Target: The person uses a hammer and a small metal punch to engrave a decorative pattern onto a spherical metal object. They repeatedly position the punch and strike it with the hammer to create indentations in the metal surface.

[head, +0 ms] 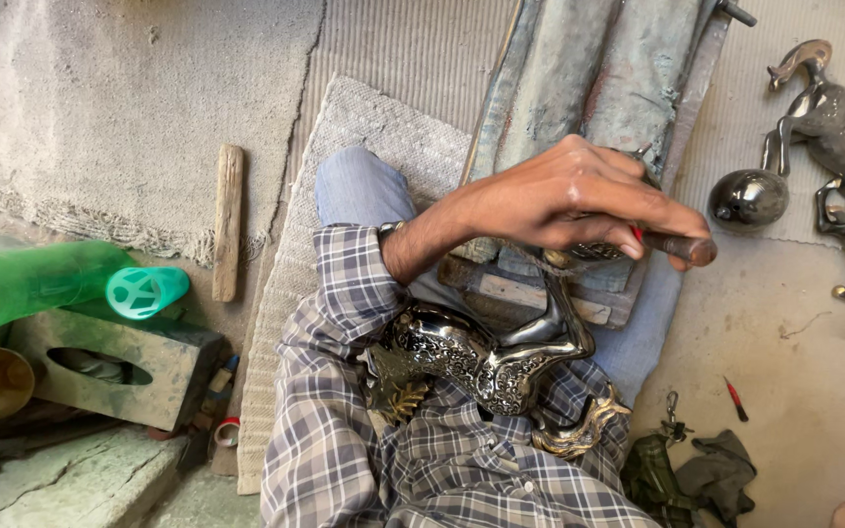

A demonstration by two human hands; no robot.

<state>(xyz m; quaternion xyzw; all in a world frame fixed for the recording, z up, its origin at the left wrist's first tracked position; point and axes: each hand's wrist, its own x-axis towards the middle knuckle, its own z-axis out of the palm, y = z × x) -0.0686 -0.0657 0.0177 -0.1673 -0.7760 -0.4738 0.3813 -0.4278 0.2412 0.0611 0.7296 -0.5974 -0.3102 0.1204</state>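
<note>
1. Horse point(486, 357): an engraved dark-metal figurine with gilt mane and tail, lying across the lap at lower centre, one leg raised toward the hand above.
2. Handling, by judgement: cast metal, so heavy and rigid; the polished flanks look slippery, the thin legs and tail are the weak points. The barrel of the body is the safest place to take hold.
3. Left hand point(569, 200): at centre, fingers curled down and closed over a tool point(682, 246) with a dark round handle, resting on the block point(540, 284). The right hand is out of view.
4. Surface: no desk; the person sits on a mat point(374, 127) on a concrete floor point(784, 332).
5. Room: more horses point(833, 137) at upper right, a green bottle point(61, 284) at left, a wooden stick point(229, 220), rags point(696, 474) at lower right.
</note>
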